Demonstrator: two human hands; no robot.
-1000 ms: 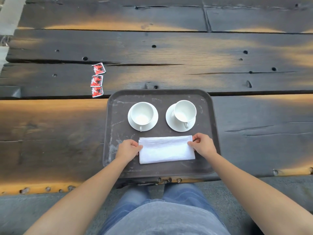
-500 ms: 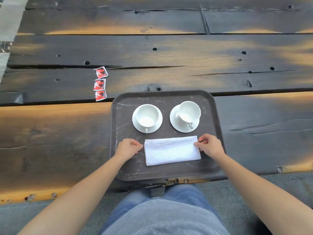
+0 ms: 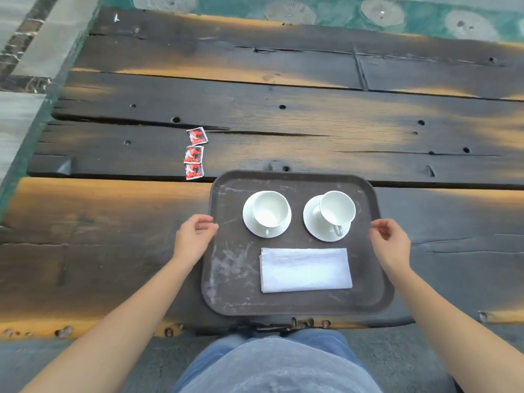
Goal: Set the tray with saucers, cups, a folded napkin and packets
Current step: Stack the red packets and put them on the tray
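Observation:
A dark brown tray (image 3: 224,296) lies on the wooden table near its front edge. Two white cups stand on white saucers at the tray's back: the left cup (image 3: 269,209) on the left saucer (image 3: 251,226) and the right cup (image 3: 337,208) on the right saucer (image 3: 313,225). A folded white napkin (image 3: 305,269) lies flat in front of them. Three red packets (image 3: 194,154) lie in a row on the table, left of the tray's far corner. My left hand (image 3: 194,236) hovers at the tray's left rim, fingers loosely curled, holding nothing. My right hand (image 3: 391,242) hovers at the right rim, likewise holding nothing.
The table (image 3: 312,123) is made of dark, scorched planks with gaps and bolt holes. Its left edge (image 3: 42,114) borders a tiled floor, and a green patterned surface (image 3: 368,15) lies beyond its far edge. My lap shows below the front edge.
Both hands have let go of the napkin and moved apart and up to the tray's left and right rims. The napkin lies flat on the tray.

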